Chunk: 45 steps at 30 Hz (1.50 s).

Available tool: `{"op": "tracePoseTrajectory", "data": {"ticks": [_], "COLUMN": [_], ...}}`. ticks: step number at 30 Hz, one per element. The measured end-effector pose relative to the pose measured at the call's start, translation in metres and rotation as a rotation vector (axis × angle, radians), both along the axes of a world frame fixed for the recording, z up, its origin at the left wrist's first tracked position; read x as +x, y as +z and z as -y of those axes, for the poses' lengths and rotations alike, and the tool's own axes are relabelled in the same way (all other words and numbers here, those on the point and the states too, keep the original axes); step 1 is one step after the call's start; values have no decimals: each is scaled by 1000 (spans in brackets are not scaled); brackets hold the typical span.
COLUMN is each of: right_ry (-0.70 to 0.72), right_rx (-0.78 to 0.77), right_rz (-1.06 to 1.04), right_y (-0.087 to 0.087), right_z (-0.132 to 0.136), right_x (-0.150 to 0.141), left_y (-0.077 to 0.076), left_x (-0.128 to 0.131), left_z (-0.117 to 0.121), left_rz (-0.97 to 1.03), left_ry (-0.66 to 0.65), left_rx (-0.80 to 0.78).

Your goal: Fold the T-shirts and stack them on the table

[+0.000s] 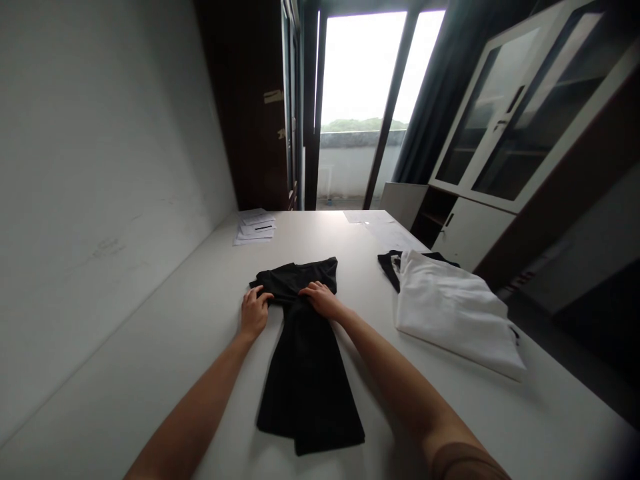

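Note:
A black garment that looks like a pair of trousers point(310, 387) lies on the white table in front of me. Its two leg-like panels spread toward me, and its far part is folded across sideways. My left hand point(256, 312) is at the far part's left edge, thumb and fingers closed on the cloth there. Near the middle of the fold, my right hand point(323, 300) rests on the fabric with its fingers bent and gripping it. The fingertips of both hands are partly lost against the dark cloth.
To the right, a folded white garment point(450, 307) lies over a black one point(387, 267) on the table point(200, 373). Papers point(255, 227) lie at the far left, and flat sheets point(385, 230) at the far right. A wall point(100, 167) borders the left; a glass-door cabinet point(500, 120) stands right.

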State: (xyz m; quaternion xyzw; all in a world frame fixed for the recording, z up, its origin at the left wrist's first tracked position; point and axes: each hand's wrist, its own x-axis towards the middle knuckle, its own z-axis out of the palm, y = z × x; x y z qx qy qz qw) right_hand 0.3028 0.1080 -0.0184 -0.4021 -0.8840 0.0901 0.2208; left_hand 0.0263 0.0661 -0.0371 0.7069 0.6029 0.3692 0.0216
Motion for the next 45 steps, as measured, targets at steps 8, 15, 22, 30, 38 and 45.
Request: {"op": "tracePoseTrajectory", "data": {"ticks": [8, 15, 22, 30, 38, 45], "right_ry": [-93, -254, -580, -754, -428, -300], "right_rx": [121, 186, 45, 26, 173, -9], "right_rz": [-67, -263, -267, -354, -409, -61], "right_y": [2, 1, -26, -34, -7, -3], "right_z": [3, -2, -24, -32, -17, 2], "right_x": [-2, 11, 34, 43, 30, -3], "left_y": [-1, 5, 1, 0, -1, 9], "left_x": [-7, -38, -48, -46, -23, -14], "left_z": [-2, -14, -17, -21, -12, -1], "left_rz": [25, 182, 396, 508, 308, 97], "left_ry": [168, 337, 361, 320, 13, -167], "left_rx": [-97, -160, -133, -88, -86, -283]}}
